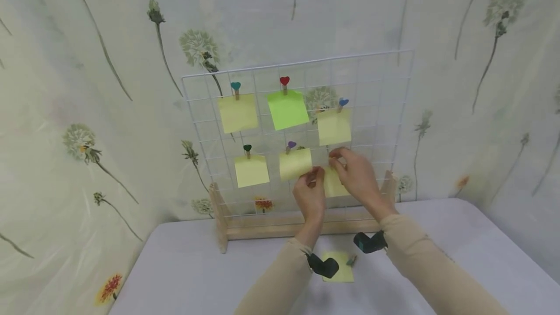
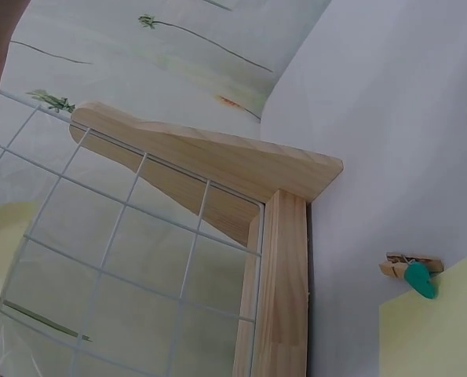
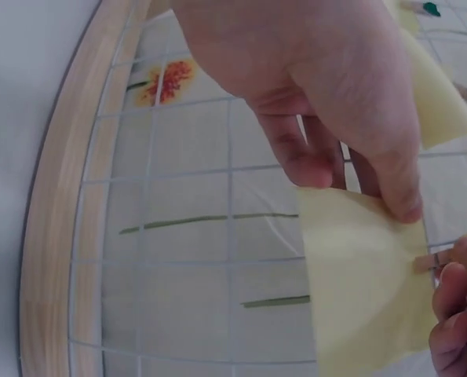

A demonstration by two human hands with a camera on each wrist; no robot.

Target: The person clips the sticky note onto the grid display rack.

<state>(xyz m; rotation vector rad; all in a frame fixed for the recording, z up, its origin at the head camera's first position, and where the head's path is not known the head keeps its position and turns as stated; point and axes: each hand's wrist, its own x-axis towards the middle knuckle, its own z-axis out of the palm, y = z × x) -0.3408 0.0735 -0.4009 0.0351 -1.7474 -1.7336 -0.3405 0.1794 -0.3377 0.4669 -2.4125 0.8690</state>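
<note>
A yellow sticky note point(image 1: 335, 186) lies against the white wire grid point(image 1: 372, 125) at the lower right of the other notes. My left hand point(image 1: 309, 197) pinches the note's left edge between thumb and fingers, as the right wrist view shows. My right hand point(image 1: 359, 175) holds a small wooden clothespin point(image 3: 426, 263) at the note's top edge; its head is hidden by the fingers. Just left of the left hand hangs another yellow note point(image 1: 295, 163) with a purple heart clothespin point(image 1: 290, 145), its lower right corner curling outward.
Above hang a light green note point(image 1: 288, 110) and two yellow notes, with heart clothespins; a yellow note point(image 1: 252, 171) hangs lower left. The grid stands in a wooden base point(image 1: 271, 230). On the white table lie a yellow note point(image 1: 337, 273) and a green-headed clothespin point(image 2: 418, 275).
</note>
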